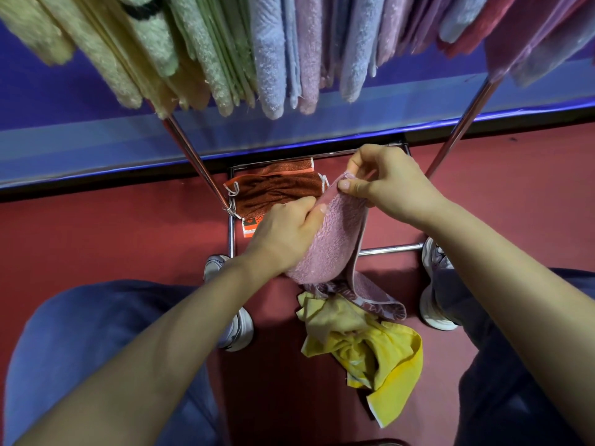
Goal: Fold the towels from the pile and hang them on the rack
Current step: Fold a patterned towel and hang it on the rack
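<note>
A row of folded towels (pixel 273 53) fills the top of the rack (pixel 193 162), hanging side by side in cream, pale green, light blue, pink and dark red. Below them lies a red floor (pixel 96 236). Between the rack's slanted metal legs, above the floor, the person holds up a pink towel (pixel 335 239). It is fluffy terry cloth, pale pink, bent over on itself along its length. Its lower end has a darker border with a leaf-like pattern and trails down onto a crumpled pile of yellow towels (pixel 370 346) on the floor. A brown and orange towel (pixel 277 191) lies flat on the rack's low frame behind the hands. The left hand (pixel 283 233) grips the pink towel's near edge, thumb on top and fingers curled under. The right hand (pixel 386 178) pinches its top corner between thumb and fingertips.
</note>
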Available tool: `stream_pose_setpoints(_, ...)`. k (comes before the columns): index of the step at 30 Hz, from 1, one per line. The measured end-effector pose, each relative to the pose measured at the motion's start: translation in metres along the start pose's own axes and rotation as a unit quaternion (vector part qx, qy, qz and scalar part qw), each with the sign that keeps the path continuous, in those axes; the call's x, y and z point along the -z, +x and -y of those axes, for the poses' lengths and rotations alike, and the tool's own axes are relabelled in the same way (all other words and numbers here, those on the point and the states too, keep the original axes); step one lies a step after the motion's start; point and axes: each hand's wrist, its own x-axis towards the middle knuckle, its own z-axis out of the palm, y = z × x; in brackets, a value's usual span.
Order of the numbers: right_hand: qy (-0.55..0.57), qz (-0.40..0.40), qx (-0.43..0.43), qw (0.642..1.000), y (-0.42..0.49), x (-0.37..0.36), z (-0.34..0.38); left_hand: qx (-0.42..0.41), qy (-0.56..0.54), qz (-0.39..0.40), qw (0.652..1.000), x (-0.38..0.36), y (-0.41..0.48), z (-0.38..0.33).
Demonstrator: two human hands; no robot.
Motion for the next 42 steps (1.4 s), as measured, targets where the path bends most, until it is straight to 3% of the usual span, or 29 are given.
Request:
stream_pose_setpoints(4, -0.017, -0.019, 0.04, 0.999, -0.007, 0.001, 0.01, 0.096, -0.166, -0.011, 0.981, 0.001, 0.01, 0.006)
stream_pose_setpoints(7, -0.024, 0.015, 0.096, 0.995, -0.012, -0.005, 0.015, 0.185, -0.327, -0.002, 0.927, 0.006, 0.011, 0.0)
stream_pose_setpoints(10, -0.039, 0.034, 0.118, 0.992, -0.015, -0.01, 0.014, 0.236, -0.408, 0.005, 0.882, 0.012, 0.014, -0.001)
stream_pose_setpoints(29, -0.088, 0.105, 0.16, 0.978, -0.027, -0.036, 0.016, 0.272, -0.469, 0.0, 0.84, 0.022, 0.014, -0.004)
stream_pose_setpoints(42, -0.211, 0.11, 0.257, 0.937, -0.028, -0.035, 0.014, 0.287, -0.477, 0.012, 0.83, 0.024, 0.014, -0.007)
